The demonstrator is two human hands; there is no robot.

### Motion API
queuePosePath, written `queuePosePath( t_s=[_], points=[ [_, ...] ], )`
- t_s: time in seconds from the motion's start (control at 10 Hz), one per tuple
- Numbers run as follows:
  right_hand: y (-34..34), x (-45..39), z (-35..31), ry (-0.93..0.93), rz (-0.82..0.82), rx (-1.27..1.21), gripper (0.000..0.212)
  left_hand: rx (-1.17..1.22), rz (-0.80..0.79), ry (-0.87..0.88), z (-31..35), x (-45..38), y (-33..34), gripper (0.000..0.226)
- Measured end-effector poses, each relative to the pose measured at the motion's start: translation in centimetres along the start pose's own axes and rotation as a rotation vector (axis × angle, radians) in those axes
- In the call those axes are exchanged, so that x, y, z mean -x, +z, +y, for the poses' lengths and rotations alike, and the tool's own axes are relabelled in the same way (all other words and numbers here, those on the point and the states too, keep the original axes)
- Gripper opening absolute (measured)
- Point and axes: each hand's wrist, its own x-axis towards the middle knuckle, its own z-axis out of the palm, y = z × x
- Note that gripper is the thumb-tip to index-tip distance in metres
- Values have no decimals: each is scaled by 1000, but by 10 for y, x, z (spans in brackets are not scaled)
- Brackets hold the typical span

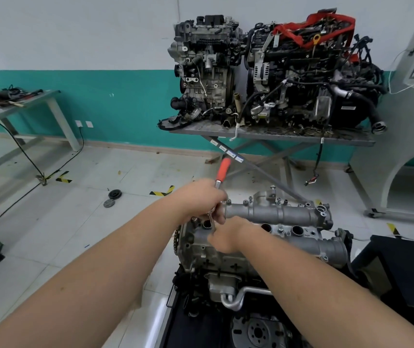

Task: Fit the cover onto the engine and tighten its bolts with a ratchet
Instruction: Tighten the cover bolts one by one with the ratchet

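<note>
While the cover (273,217) already sits on top of the engine (226,257), with several bolt heads showing along its far edge, both hands work at its left end. From the head camera, the left hand (201,199) is closed around the ratchet (219,182) low on its shank, and the red grip stands up and away, tilted toward the far bench (271,134) that carries two other engines (276,69). The right hand (226,237) lies just below it on the near-left part of the cover; its fingers curl toward the ratchet's head, but whether they pinch the socket or only steady it I cannot tell.

The step in hand seems to be running down a bolt at the cover's left end. To do it well, keep the socket square on the bolt head, press down with the lower hand so that it does not slip, and move the upper hand out onto the red grip for leverage. Snug the bolts evenly.
</note>
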Motion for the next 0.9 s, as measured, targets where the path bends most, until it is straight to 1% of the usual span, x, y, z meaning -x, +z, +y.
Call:
queuePosePath(
  t_s=[0.1, 0.2, 0.3, 0.4, 0.5, 0.6, 0.7, 0.8, 0.9],
  points=[
    [1, -1, -1, -35, 21, 38, 45, -772, 70, 224, 12, 5, 1, 19],
    [4, -4, -1, -31, 128, -122, 39, -1235, 288, 476, -1, 8, 14, 31],
    [8, -3, 3, -12, 158, -667, 46, -917, 618, 755, -37, 11, 34, 41],
    [7, -14, 3, 157, 99, -966, 44, -207, 673, 704, -55, 5, 58, 47],
    [3, -20, 3, 85, -2, -355, 38, 447, 615, 499, -42, 3, 76, 35],
    [3, -14, 5, -7, -34, -127, 35, 1042, 500, 151, -31, -6, 73, 35],
    [11, -17, 7, -39, 80, -88, 32, 1117, 438, 1, -28, -11, 55, 29],
    [13, -22, 9, 16, 69, -74, 50, 878, 285, 13, -23, -8, 41, 28],
    [15, -23, 14, 37, 78, -105, 54, 751, 183, 48, -22, -3, 36, 32]
  ],
)
